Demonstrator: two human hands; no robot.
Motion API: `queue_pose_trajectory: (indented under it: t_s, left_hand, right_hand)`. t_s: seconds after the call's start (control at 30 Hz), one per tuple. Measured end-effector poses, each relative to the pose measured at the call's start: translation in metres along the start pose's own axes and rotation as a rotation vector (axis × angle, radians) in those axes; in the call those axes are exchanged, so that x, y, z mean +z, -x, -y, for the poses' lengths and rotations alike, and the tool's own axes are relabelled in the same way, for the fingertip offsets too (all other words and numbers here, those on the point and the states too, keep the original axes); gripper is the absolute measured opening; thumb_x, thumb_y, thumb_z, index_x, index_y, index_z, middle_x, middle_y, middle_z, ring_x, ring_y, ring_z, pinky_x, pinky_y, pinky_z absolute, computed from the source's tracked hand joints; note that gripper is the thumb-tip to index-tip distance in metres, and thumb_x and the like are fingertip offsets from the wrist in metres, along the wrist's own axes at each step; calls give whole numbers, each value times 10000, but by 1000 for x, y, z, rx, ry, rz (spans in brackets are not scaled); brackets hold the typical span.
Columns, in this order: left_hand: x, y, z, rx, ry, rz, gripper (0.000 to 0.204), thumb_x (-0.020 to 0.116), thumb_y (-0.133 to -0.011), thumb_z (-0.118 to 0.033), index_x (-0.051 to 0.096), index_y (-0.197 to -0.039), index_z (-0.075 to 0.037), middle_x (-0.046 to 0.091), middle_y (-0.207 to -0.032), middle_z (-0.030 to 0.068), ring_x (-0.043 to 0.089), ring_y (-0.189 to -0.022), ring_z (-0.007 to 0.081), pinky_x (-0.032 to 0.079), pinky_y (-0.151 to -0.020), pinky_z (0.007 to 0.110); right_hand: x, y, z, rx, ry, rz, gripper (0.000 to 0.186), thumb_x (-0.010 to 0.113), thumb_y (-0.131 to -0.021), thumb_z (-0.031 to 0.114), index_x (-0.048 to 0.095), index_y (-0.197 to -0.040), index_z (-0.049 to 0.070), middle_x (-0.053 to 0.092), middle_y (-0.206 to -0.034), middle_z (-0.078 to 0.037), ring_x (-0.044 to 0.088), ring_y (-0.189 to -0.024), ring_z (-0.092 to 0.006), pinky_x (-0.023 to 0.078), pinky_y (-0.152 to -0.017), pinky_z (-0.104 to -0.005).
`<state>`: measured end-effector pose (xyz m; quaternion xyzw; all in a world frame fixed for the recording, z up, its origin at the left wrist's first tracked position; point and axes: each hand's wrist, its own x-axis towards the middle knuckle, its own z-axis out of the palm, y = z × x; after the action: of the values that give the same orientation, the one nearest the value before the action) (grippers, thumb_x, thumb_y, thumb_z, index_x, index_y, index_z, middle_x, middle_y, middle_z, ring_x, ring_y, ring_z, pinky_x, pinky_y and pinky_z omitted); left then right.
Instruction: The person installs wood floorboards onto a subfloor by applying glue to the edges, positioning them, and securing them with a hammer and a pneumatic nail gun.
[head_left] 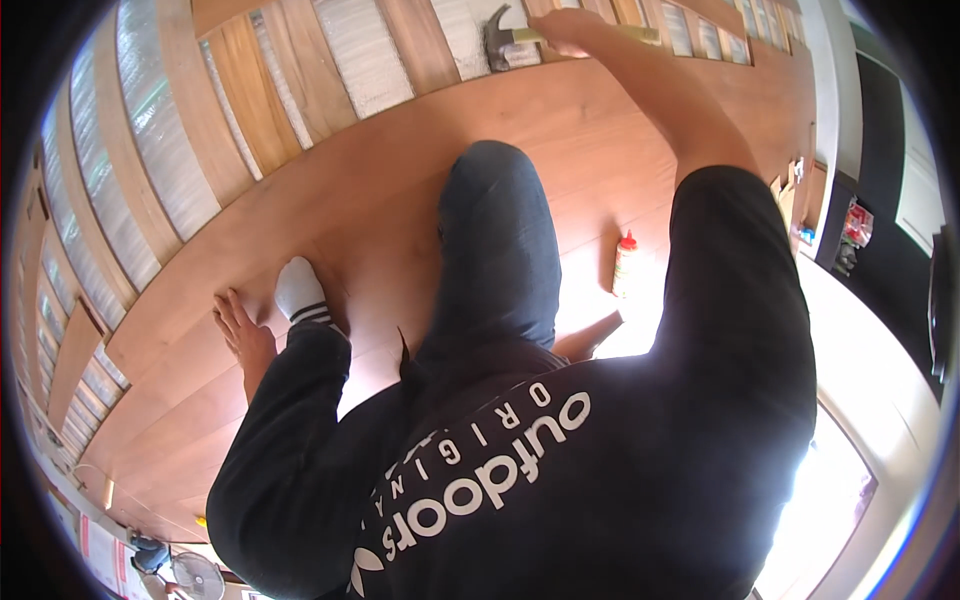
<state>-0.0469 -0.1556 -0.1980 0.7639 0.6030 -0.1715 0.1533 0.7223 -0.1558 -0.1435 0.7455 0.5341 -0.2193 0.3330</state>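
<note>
My right hand (565, 35) grips the handle of a claw hammer (497, 40) at the top of the head view, its metal head at the near ends of pale and reddish wooden strips (362, 55) laid over a translucent sheet. My left hand (240, 325) lies at the left with fingers spread on the reddish wooden planks (370, 190), beside my socked foot (298, 290). My bent knee is in the middle, and a red-capped glue bottle (625, 265) stands to the right of it.
A loose wood piece (590, 340) lies below the bottle. Small items (855, 225) sit near a dark area at the right. At the lower left are another person's legs (150, 548) and a standing fan (197, 578).
</note>
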Motion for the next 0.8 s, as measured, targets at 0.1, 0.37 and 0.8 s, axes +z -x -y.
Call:
queue_pose_trajectory:
  t_s: [0.1, 0.37, 0.8]
  left_hand:
    - [-3, -3, 0, 44, 32, 9, 953, 470, -762, 102, 234, -1650, -152, 139, -1729, 151, 139, -1574, 433, 260, -1236, 538]
    - [-12, 4, 4, 52, 64, -31, 943, 461, -743, 113, 276, -1634, -135, 190, -1712, 168, 175, -1565, 429, 229, -1252, 499]
    - [50, 49, 161, -158, 335, -347, 652, 683, -973, -237, 424, -1567, -170, 395, -1615, 182, 359, -1483, 388, 321, -1211, 500]
  right_hand:
    - [-17, -24, -6, -159, 154, 151, 237, 568, -984, 302, 703, -1164, 227, 759, -1074, -78, 712, -1097, -303, 541, -918, -495]
    - [2, 7, 2, -176, 153, 133, 323, 543, -959, 171, 578, -1279, 147, 735, -1047, -185, 718, -990, -387, 548, -829, -545]
    - [32, 149, 117, -159, -620, -494, 332, 704, -893, 228, 653, -1204, 124, 664, -1145, -198, 648, -1004, -448, 548, -846, -508]
